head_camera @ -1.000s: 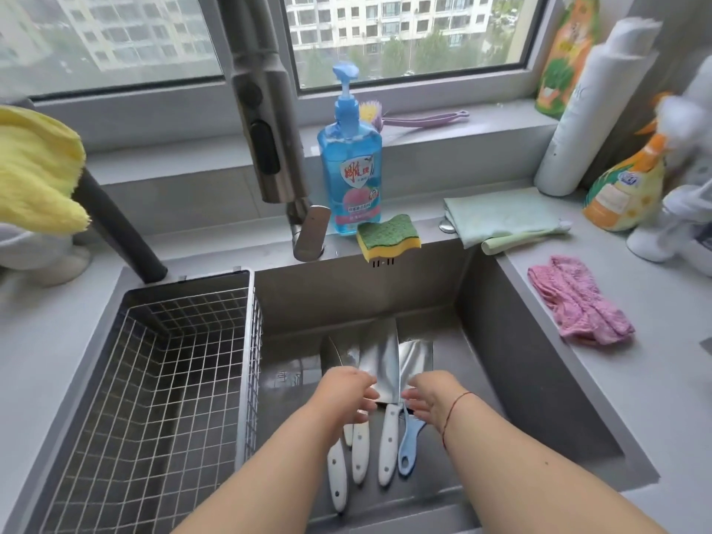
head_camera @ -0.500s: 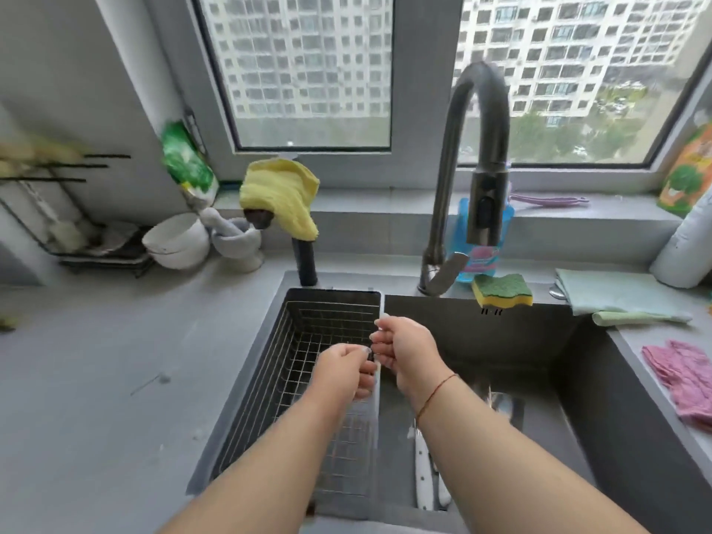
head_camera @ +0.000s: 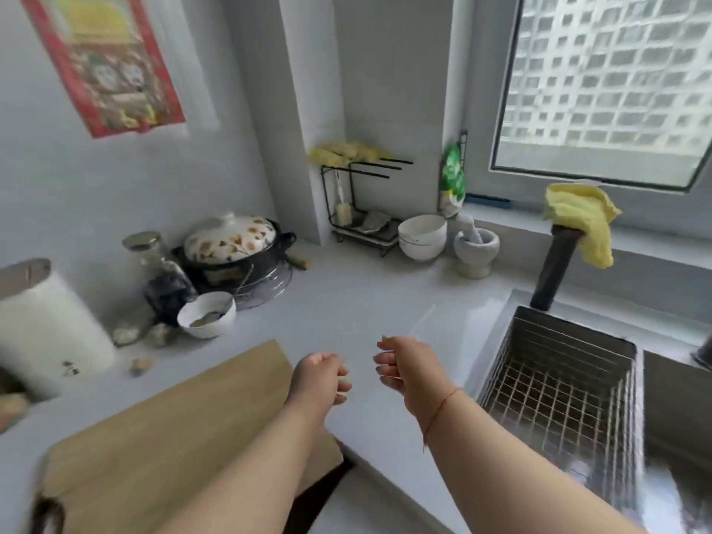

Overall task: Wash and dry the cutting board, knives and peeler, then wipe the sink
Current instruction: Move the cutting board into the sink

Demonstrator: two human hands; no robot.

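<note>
While both hands hover empty above the pale desk [head_camera: 366, 302], the wooden cutting board [head_camera: 162, 429] lies flat at the lower left, one corner jutting past the desk's front edge, probably left there within easy reach for carrying to the sink. Behind it along the wall stand a white canister [head_camera: 46, 333], a glass jar [head_camera: 148, 248], a flower-patterned casserole [head_camera: 231, 244] and a small white bowl [head_camera: 207, 314], pushed back so the working area in front stays free. The left hand [head_camera: 321, 379] hangs just over the board's right corner with its fingers loosely curled and gripping nothing; the right hand [head_camera: 408, 370], just beside it, is likewise loosely curled round nothing. Both seem poised to take up the board. Farther right, the wire drain basket [head_camera: 558, 383] sits in the sink [head_camera: 674, 402], and a yellow cloth [head_camera: 581, 217] drapes over a dark post below the window. Knives and peeler are not visible here.
</note>
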